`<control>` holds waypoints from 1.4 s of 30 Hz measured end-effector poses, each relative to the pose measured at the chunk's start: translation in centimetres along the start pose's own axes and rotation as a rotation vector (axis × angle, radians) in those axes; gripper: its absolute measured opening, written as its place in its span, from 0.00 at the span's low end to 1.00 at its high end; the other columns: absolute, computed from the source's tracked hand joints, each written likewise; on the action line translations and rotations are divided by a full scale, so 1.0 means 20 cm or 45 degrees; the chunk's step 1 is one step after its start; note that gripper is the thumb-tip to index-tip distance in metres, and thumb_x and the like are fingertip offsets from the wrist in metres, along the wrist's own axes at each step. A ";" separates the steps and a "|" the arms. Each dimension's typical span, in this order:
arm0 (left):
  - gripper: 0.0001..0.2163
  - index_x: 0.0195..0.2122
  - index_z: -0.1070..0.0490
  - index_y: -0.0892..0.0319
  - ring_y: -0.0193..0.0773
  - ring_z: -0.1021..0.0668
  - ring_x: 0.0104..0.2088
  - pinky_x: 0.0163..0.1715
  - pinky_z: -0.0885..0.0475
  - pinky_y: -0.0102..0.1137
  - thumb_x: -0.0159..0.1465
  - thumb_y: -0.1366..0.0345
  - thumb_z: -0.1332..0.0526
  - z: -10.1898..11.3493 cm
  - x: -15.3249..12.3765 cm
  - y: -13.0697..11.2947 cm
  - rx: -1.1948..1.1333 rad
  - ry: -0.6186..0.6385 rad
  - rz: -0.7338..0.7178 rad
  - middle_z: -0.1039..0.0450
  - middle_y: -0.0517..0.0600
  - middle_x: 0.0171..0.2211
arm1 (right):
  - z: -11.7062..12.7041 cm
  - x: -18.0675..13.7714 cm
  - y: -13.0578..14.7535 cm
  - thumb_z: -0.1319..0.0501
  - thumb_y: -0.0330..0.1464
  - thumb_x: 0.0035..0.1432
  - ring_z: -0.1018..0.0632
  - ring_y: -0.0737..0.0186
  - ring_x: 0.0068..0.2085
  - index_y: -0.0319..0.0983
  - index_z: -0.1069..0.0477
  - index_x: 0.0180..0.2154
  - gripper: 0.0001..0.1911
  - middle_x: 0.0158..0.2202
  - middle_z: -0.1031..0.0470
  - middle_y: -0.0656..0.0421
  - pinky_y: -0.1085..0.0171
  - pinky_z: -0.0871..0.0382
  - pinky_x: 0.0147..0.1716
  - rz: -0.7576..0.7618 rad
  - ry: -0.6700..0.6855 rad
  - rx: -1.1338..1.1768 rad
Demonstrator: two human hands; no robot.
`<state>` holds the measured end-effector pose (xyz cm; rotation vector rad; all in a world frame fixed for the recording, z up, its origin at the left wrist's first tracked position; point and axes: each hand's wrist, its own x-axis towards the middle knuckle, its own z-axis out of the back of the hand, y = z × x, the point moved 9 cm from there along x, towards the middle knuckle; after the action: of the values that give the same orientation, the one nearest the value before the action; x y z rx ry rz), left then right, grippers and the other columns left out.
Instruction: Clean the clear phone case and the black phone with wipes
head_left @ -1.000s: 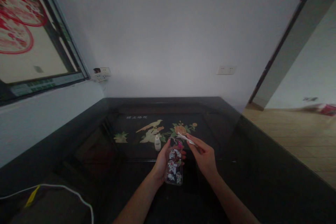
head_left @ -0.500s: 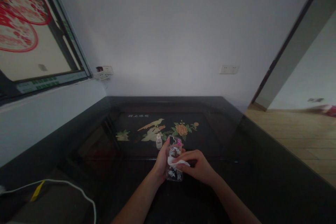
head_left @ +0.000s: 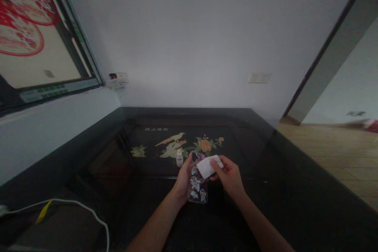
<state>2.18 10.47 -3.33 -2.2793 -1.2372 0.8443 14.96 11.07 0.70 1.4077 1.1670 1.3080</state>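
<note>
Head: wipe [head_left: 208,166] now higher on case [head_left: 197,184]

A plain white wall [head_left: 189,35] is seen across the back of the room. Two white socket plates are fixed to it, one at the right [head_left: 259,77] and one in the left corner [head_left: 118,79]. On the left, a dark-framed window [head_left: 47,59] is set above a pale sill, and a red paper-cut decoration [head_left: 20,15] is stuck on its pane. The foreground is filled by a glossy black tabletop [head_left: 280,189], in which a picture of a bird and flowers [head_left: 177,143] is inlaid. A white cable with a yellow tag [head_left: 71,201] is laid at its near left. At the right, a light wooden floor [head_left: 333,149] is seen beyond a dark-edged doorway [head_left: 325,47]. The room is dimly and evenly lit.
</note>
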 end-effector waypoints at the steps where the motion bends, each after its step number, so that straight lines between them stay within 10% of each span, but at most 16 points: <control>1: 0.28 0.48 0.25 0.69 0.42 0.18 0.26 0.26 0.25 0.30 0.71 0.45 0.49 0.00 0.00 0.00 0.004 -0.017 0.001 0.19 0.59 0.30 | 0.04 0.01 0.01 0.30 0.49 0.56 0.18 0.57 0.32 0.39 0.22 0.40 0.21 0.35 0.18 0.56 0.63 0.19 0.25 0.032 -0.095 0.002; 6: 0.26 0.44 0.25 0.68 0.40 0.18 0.28 0.28 0.23 0.31 0.72 0.47 0.48 0.01 -0.01 -0.01 -0.016 -0.044 -0.017 0.19 0.60 0.35 | 0.12 0.02 0.07 0.31 0.48 0.58 0.16 0.51 0.43 0.39 0.24 0.40 0.19 0.42 0.17 0.53 0.54 0.19 0.47 0.152 -0.278 -0.011; 19: 0.23 0.46 0.24 0.67 0.38 0.20 0.25 0.26 0.26 0.28 0.71 0.49 0.45 -0.02 -0.02 0.00 -0.032 0.003 -0.024 0.20 0.56 0.31 | -0.08 -0.05 0.12 0.36 0.29 0.61 0.21 0.51 0.57 0.42 0.19 0.43 0.09 0.51 0.18 0.53 0.49 0.33 0.63 0.454 0.158 -0.346; 30: 0.26 0.40 0.23 0.69 0.40 0.19 0.27 0.30 0.24 0.29 0.70 0.46 0.45 0.03 0.02 -0.01 -0.079 -0.042 -0.041 0.20 0.56 0.29 | -0.22 -0.16 0.21 0.33 0.28 0.58 0.17 0.52 0.51 0.47 0.17 0.45 0.14 0.46 0.15 0.58 0.50 0.29 0.60 0.624 0.510 -0.455; 42: 0.26 0.51 0.26 0.68 0.45 0.16 0.35 0.33 0.22 0.32 0.70 0.47 0.45 0.05 0.01 -0.03 -0.018 -0.077 -0.046 0.19 0.60 0.36 | -0.25 -0.19 0.10 0.29 0.39 0.56 0.16 0.56 0.33 0.40 0.16 0.36 0.10 0.33 0.15 0.56 0.63 0.23 0.36 0.064 0.793 -0.292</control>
<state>1.19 10.97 -3.85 -2.2508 -1.3105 0.9001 10.16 6.91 2.37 0.8861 1.3211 1.9272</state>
